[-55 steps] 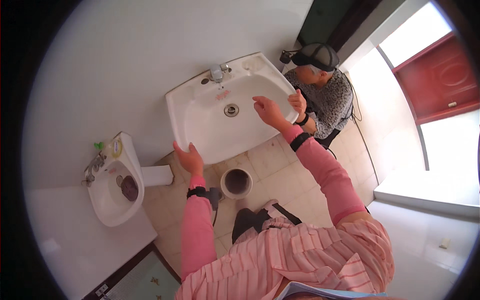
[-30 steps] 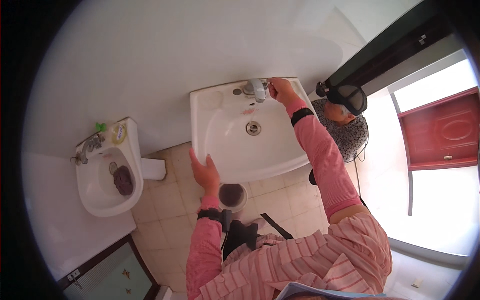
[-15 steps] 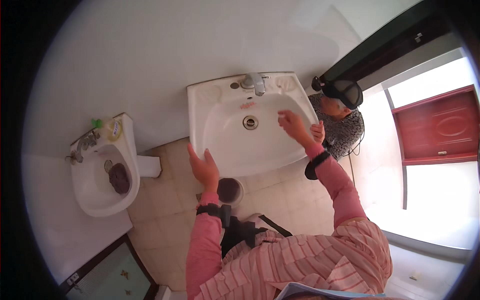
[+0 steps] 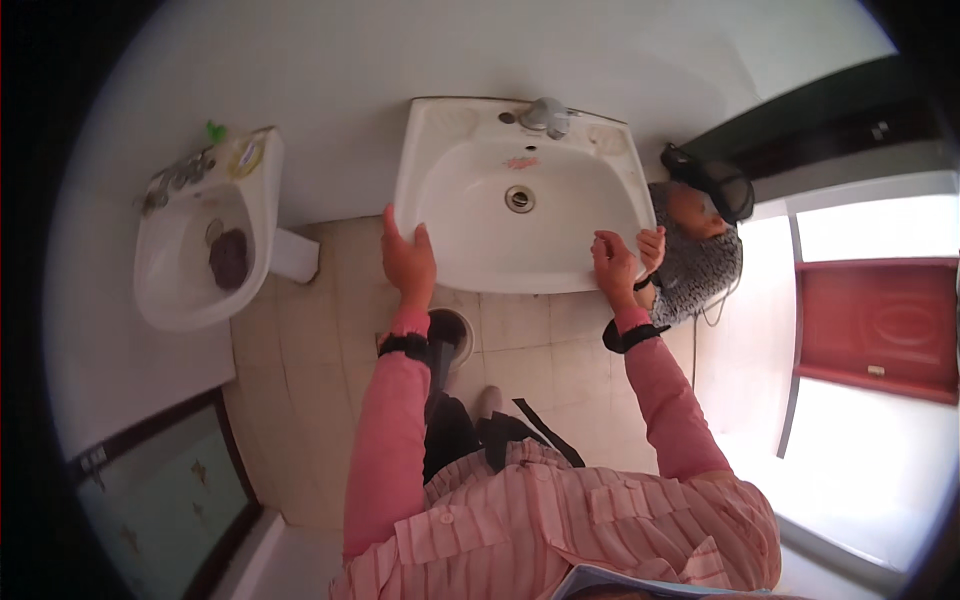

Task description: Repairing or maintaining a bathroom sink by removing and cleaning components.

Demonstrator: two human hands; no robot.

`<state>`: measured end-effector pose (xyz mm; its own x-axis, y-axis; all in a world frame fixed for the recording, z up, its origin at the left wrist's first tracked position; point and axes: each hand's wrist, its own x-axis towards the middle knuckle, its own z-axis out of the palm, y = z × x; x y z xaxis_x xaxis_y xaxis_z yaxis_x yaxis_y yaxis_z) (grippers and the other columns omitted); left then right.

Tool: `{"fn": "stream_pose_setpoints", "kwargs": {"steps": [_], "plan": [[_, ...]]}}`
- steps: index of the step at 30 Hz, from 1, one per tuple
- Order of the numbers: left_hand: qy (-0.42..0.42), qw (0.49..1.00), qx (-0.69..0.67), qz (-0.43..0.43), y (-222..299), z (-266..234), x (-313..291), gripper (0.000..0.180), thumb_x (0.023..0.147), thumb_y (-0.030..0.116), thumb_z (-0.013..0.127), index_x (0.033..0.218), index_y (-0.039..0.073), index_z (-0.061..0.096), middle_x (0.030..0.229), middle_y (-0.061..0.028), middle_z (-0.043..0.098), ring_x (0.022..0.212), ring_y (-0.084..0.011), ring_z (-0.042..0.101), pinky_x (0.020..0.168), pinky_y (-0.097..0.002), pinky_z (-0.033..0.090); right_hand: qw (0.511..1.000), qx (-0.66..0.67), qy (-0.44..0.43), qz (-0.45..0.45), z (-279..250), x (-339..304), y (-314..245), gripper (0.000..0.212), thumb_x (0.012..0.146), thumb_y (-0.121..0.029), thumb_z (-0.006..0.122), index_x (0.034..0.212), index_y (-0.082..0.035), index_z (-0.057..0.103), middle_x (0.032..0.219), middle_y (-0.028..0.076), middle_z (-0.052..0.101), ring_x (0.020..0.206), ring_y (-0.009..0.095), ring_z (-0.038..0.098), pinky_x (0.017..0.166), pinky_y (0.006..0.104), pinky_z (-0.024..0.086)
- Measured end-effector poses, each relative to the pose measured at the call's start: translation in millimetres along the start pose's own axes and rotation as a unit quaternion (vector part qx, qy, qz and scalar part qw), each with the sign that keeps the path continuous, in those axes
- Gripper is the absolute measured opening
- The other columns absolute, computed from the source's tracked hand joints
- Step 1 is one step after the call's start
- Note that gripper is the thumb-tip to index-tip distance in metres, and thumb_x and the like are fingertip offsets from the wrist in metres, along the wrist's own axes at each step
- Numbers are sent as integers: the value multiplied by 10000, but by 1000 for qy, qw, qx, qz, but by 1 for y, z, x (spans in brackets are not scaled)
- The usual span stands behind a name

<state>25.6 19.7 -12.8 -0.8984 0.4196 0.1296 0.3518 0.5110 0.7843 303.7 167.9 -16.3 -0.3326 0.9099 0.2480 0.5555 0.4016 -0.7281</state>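
Note:
A white washbasin [image 4: 480, 274] with a grey single-lever tap [image 4: 548, 117] and a round metal drain [image 4: 519, 199] is in front of me. At its near left corner, my left hand [image 4: 408, 265] grips the rim, fingers along the outer side and thumb apart on top. Over the near right edge is my right hand [image 4: 614, 268], its fingers curled, with nothing visible in them. Another person's hand [image 4: 652, 248] holds the right rim close beside it. A reddish mark [image 4: 521, 162] shows on the bowl's back wall.
A smaller white sink [image 4: 165, 318] stands left, with a dark cloth [image 4: 229, 259] inside. Beneath the washbasin is a round bucket [image 4: 464, 340] by my leg. A person in grey patterned clothing [image 4: 695, 265] crouches right. A red door [image 4: 880, 325] lies beyond.
My right hand has drawn back from over the bowl to the near right edge, fingers still curled. My left hand stays at the left corner. The whole view has shifted.

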Motion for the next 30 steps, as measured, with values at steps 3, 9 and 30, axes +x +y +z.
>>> {"fn": "stream_pose_setpoints", "kwargs": {"steps": [3, 9, 30], "plan": [[-17, 999, 4, -39, -10, 1, 2, 570, 751, 173, 597, 1267, 138, 358, 1059, -164, 540, 958, -337, 527, 785, -419, 427, 1000, -21, -11, -12, 5, -2, 6, 139, 804, -127, 559, 921, -63, 596, 635, 85, 601, 573, 171, 600, 541, 276, 464], [22, 998, -18, -49, -4, 4, -3, 560, 730, 191, 610, 1243, 176, 387, 1093, -129, 540, 972, -309, 529, 781, -416, 432, 1000, 7, -11, -13, 3, -2, 8, 162, 807, -119, 546, 948, -49, 587, 621, 80, 583, 564, 151, 583, 548, 267, 460], [-101, 983, -140, -63, -21, -7, 5, 616, 768, 134, 543, 1318, 98, 269, 843, -186, 443, 688, -344, 524, 569, -425, 433, 949, -217, -202, -106, 160, -51, -176, 216, 808, -108, 453, 1005, -52, 522, 891, 136, 551, 874, 338, 532, 707, 405, 434]]}}
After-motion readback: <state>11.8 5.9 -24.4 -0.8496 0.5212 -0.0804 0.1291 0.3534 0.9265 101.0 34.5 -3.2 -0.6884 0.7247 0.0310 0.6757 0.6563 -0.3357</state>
